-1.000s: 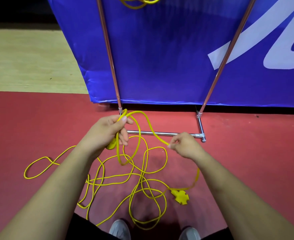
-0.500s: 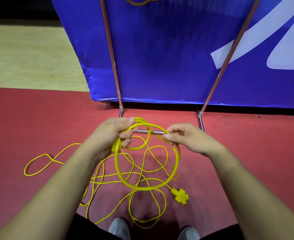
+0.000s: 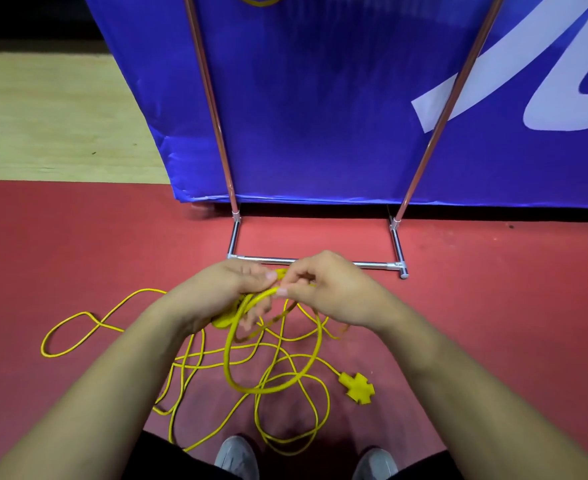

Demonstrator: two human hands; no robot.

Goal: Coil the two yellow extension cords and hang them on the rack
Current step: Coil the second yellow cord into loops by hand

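Head view.

Left hand (image 3: 223,292): fingers curled round gathered turns of the yellow extension cord (image 3: 229,356), with a yellow plug body (image 3: 222,321) partly visible under the palm.

Right hand (image 3: 335,294): thumb and forefinger pinched on the same cord just beside the left fingertips, remaining fingers curled. Both hands close together, above the front base bar of the rack (image 3: 372,264).

One thick loop hanging from the grip down toward the red floor (image 3: 78,244). Rest of the cord lying loose and tangled on that floor below the hands, with one long loop out to the left and the cross-shaped socket block (image 3: 357,389) at lower right. Grey shoes (image 3: 237,455) at the bottom edge, next to the nearest turns.

Second yellow cord (image 3: 261,0) at the top edge, between the two slanted rack uprights, in front of the blue banner (image 3: 320,116); means of support out of frame.

Pale wooden flooring (image 3: 43,116) at upper left.
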